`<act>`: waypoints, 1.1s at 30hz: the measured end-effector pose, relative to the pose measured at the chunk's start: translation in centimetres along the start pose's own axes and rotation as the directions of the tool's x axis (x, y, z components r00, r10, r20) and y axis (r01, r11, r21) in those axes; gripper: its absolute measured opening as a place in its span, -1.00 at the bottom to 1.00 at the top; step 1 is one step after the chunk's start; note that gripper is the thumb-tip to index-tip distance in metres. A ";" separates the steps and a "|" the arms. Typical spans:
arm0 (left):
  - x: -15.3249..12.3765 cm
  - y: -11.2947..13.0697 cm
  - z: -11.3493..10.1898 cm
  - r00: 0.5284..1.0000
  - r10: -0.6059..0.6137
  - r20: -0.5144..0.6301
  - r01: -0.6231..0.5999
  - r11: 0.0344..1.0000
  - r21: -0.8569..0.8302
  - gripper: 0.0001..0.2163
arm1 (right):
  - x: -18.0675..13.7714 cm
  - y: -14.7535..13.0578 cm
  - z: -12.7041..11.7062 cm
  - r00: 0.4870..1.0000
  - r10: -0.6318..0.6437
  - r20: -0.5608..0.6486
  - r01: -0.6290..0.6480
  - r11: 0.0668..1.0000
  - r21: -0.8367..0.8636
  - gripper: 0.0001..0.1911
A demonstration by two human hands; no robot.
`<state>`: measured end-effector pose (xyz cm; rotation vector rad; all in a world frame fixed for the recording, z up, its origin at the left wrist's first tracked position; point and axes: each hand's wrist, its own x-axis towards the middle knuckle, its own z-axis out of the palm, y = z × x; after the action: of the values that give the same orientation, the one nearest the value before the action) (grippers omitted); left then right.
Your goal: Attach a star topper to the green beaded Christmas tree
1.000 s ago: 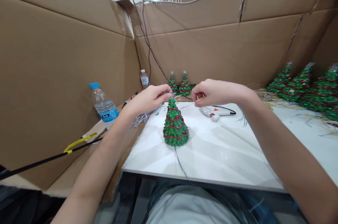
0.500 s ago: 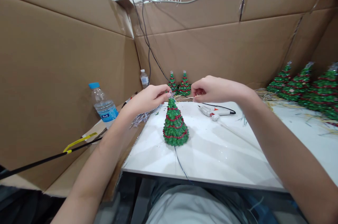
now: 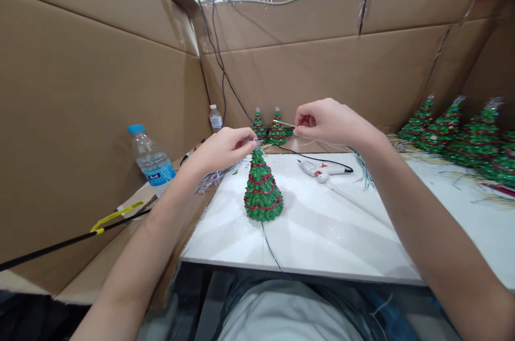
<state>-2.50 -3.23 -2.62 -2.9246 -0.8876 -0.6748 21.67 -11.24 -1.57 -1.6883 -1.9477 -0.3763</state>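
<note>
A small green Christmas tree (image 3: 263, 191) with red garland rings stands on the white board (image 3: 322, 228) in front of me. My left hand (image 3: 225, 149) is closed in a pinch at the tree's tip, on something small and silvery. My right hand (image 3: 328, 122) is raised above the board to the right of the tree, its fingers pinched on a thin pale strand that runs leftward. A thin dark wire (image 3: 270, 250) leads from the tree's base to the board's near edge.
A white glue gun (image 3: 322, 171) lies behind the tree. Two finished trees (image 3: 269, 127) stand at the back, more trees (image 3: 462, 134) line the right. A water bottle (image 3: 149, 158) and a smaller bottle (image 3: 215, 118) stand left. Silver tinsel (image 3: 213, 177) lies by my left wrist. Cardboard walls enclose the bench.
My right hand has risen and drawn back from the board, pulling the thin strand with it. My left hand stays pinched at the tree's tip.
</note>
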 end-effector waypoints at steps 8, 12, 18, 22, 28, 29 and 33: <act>0.1 0.3 -0.6 1.000 0.000 0.015 0.000 0.999 0.043 -0.74 | 0.7 1.1 1.6 0.971 0.173 0.166 -0.140 0.971 -0.193 -0.83; 0.3 0.5 -1.0 1.000 0.013 -0.004 -0.013 1.000 0.023 -0.75 | -0.4 0.6 4.5 0.883 0.204 0.422 -0.027 0.920 -0.390 -0.72; 1.1 0.5 -1.2 0.998 0.069 -0.008 -0.068 0.996 0.058 -0.78 | -4.0 0.6 7.8 0.808 0.219 0.548 0.014 0.921 -0.389 -0.68; 1.7 0.5 -1.5 0.997 0.079 0.009 -0.079 0.994 0.080 -0.78 | -5.2 1.0 8.6 0.796 0.225 0.563 0.009 0.924 -0.382 -0.64; 2.2 -0.2 -1.7 0.990 0.123 0.067 -0.125 0.992 0.026 -0.74 | -6.0 1.4 9.7 0.784 0.246 0.570 -0.024 0.930 -0.368 -0.62; 2.3 -0.4 -1.6 0.989 0.127 0.070 -0.129 0.992 0.015 -0.74 | -6.1 1.5 9.8 0.780 0.254 0.571 -0.034 0.929 -0.368 -0.62; 2.3 -0.8 -1.6 0.986 0.147 0.085 -0.146 0.989 -0.007 -0.75 | -6.6 1.5 10.5 0.778 0.294 0.555 -0.078 0.922 -0.379 -0.63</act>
<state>-1.82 -1.56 -0.33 -3.0019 -0.6685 -0.5454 21.44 -10.87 -14.06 -2.4473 -2.2007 -0.0888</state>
